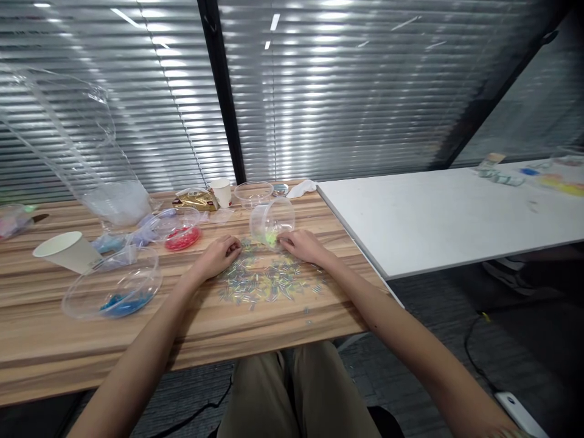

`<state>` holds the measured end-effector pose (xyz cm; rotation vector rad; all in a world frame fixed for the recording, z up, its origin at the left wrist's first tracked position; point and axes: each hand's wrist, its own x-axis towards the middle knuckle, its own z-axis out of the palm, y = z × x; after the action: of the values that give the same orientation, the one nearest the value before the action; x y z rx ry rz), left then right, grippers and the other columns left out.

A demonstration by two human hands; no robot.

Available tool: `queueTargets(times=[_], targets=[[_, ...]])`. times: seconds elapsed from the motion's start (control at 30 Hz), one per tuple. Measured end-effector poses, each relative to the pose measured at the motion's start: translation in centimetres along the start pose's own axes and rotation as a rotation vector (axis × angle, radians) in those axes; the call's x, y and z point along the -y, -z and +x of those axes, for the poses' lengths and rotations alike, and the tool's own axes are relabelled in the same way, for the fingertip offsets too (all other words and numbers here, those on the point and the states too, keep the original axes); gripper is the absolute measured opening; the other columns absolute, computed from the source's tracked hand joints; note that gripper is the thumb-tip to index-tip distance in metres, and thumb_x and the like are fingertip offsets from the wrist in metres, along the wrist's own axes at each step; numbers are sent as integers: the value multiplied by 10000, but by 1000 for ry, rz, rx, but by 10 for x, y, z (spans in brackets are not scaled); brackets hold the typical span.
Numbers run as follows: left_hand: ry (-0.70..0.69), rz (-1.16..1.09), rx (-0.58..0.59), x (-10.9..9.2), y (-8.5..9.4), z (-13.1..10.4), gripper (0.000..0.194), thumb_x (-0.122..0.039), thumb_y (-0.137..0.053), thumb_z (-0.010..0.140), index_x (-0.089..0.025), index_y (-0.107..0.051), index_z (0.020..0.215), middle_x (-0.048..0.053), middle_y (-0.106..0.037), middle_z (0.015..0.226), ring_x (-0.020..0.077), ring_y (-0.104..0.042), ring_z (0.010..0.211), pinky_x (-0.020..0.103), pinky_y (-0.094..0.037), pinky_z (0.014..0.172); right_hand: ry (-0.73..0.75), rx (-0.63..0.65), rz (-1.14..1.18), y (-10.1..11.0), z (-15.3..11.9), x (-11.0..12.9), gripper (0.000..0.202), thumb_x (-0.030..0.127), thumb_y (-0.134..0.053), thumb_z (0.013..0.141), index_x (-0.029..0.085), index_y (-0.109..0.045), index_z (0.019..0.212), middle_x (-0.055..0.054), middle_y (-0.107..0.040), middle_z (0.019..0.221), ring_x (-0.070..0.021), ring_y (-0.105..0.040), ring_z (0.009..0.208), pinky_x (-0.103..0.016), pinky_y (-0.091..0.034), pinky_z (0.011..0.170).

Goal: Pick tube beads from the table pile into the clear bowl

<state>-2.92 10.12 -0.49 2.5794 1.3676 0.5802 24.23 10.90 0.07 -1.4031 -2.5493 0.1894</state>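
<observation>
Many small clear and yellowish pieces [267,280] lie scattered on the wooden table [219,337] in front of me. Beyond them a clear round tub [279,214] lies tipped on its side, with some yellow-green pieces [271,238] inside near its mouth. My right hand [298,243] is at the tub's right edge, fingers curled together; what they hold, if anything, is too small to name. At the left edge of the scattered pieces rests my left hand [221,254], its fingers bent and closed, their contents hidden.
Clear bowls with blue pieces [125,305] and red pieces [182,238] stand left, near a tilted paper cup [68,252]. Farther back are a large plastic bag [114,198], a gold packet [196,199], another cup [221,192] and a white tissue [302,188]. A white table [410,225] adjoins right.
</observation>
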Motion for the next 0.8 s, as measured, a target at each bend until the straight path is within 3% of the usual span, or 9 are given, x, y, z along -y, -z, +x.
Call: queueTargets(times=[0.8], targets=[[18,-28,2,3,1,-1,254,-358,-385,883,-156,-534,842,81,-582,815,211,-547,731,312,-422,660,14,-5,31,1,-1,0,310,233,-385,921,192,-643,1089,-75,-686,1023,-203,-604,918,-235,-354,731]])
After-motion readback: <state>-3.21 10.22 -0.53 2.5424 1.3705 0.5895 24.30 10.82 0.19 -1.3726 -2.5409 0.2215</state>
